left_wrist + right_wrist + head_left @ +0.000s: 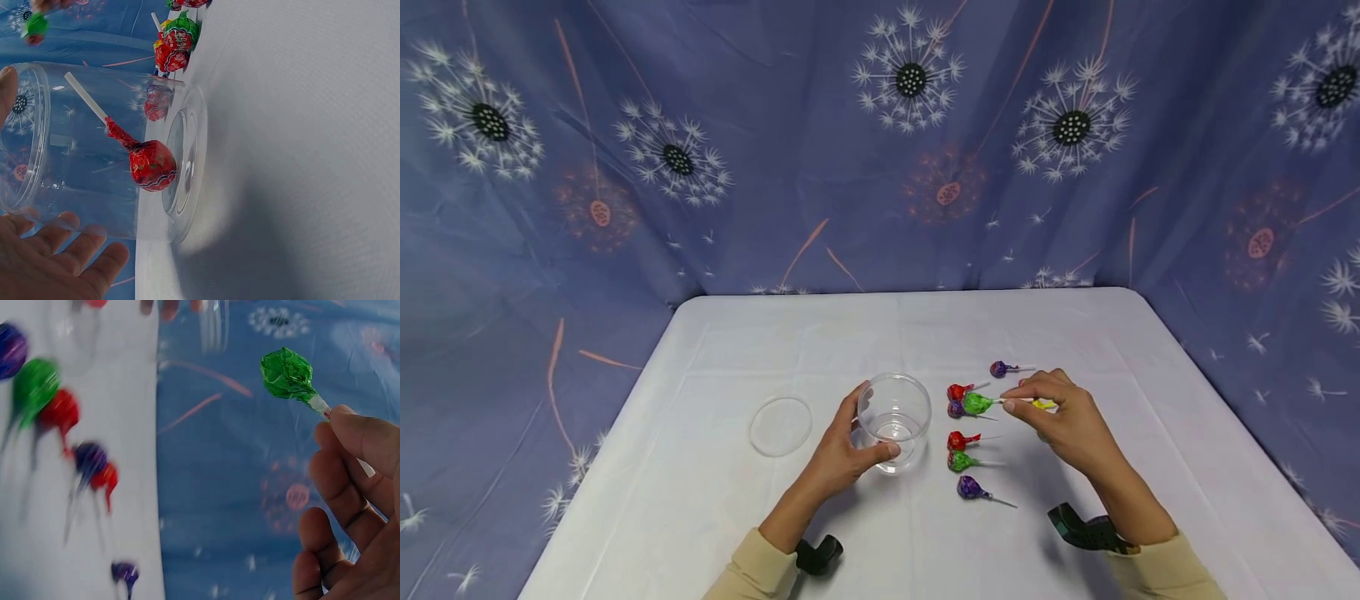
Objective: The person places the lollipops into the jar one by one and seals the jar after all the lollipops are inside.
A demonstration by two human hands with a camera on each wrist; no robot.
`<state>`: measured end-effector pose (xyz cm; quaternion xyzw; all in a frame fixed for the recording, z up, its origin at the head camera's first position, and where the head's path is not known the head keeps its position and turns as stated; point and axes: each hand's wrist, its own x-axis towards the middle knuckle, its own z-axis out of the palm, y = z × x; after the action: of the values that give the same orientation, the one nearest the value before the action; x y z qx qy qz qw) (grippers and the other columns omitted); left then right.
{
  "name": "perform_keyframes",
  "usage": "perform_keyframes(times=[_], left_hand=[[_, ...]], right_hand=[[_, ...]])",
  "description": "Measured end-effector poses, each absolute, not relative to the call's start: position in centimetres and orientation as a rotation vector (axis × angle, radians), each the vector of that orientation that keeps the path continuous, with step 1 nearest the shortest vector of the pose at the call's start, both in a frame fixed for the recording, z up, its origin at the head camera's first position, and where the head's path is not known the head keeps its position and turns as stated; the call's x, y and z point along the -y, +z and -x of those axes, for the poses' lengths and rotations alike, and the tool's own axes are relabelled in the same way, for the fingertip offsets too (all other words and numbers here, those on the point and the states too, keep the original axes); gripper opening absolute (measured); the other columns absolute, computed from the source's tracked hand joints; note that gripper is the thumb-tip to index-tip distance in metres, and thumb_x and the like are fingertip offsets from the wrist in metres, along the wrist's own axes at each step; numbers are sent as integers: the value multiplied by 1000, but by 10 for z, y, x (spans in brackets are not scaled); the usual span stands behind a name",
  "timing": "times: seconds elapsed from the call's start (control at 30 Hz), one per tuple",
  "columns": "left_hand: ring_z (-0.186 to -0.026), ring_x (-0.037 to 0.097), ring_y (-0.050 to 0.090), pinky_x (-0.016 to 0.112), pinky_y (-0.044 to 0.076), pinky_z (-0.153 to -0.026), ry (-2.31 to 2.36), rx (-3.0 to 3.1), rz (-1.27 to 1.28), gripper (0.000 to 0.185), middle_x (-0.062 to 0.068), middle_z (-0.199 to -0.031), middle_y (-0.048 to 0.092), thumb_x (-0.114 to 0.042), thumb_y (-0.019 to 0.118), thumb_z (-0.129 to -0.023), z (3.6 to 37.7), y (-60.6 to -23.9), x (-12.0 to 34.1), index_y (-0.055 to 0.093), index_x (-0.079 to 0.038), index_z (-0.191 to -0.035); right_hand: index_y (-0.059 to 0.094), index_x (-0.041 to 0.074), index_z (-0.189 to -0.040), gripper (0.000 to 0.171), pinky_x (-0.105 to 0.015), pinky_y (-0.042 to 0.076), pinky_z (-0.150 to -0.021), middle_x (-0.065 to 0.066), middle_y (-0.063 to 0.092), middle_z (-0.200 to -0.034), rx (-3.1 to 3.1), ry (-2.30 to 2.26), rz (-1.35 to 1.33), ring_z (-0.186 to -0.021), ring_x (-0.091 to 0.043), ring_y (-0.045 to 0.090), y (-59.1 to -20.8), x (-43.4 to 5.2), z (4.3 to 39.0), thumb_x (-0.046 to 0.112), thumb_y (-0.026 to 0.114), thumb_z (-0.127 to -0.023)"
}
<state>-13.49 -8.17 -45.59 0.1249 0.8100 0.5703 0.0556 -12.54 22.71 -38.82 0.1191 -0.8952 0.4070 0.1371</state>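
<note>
My left hand (872, 423) grips a clear plastic jar (893, 421) standing on the white table; its fingers (69, 250) lie against the wall. From above the jar looks empty. A red lollipop (150, 164) shows through its wall in the left wrist view, and I cannot tell if it is inside. My right hand (1011, 398) pinches the stick of a green lollipop (977, 403), held just off the table to the jar's right, its head (287, 374) towards the jar. Several red, purple and green lollipops (961, 461) lie on the cloth between jar and hand.
A clear round lid (781, 426) lies flat left of the jar. A purple lollipop (998, 368) lies farthest back, and something yellow (1043, 404) shows under my right fingers. Blue dandelion-print cloth walls in the table (737, 333) at the back and sides.
</note>
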Motion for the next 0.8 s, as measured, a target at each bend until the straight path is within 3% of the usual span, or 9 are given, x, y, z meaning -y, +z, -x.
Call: perform_keyframes(times=[0.43, 0.57, 0.8], left_hand=[[-132, 40, 41, 57, 34, -107, 1732, -2429, -382, 92, 14, -149, 36, -34, 79, -74, 136, -455, 82, 23, -29, -148], [-132, 41, 40, 57, 34, -107, 1726, -2419, -372, 92, 14, -150, 35, -33, 79, -75, 136, -456, 82, 22, -29, -148], [-133, 44, 37, 59, 32, -108, 1748, -2382, -366, 92, 17, -150, 34, -23, 78, -77, 133, -446, 82, 20, -23, -150]], right_hand=[[76, 22, -87, 6, -29, 37, -70, 13, 63, -77, 2617, 1203, -590, -81, -13, 47, -377, -165, 158, 22, 74, -81], [77, 22, -86, 6, -30, 35, -72, 14, 62, -75, 2647, 1108, -647, -78, -8, 43, -378, -150, 165, 21, 75, -80], [77, 22, -82, 6, -32, 30, -74, 10, 63, -74, 2706, 811, -766, -76, -12, 44, -382, -126, 175, 24, 78, -76]])
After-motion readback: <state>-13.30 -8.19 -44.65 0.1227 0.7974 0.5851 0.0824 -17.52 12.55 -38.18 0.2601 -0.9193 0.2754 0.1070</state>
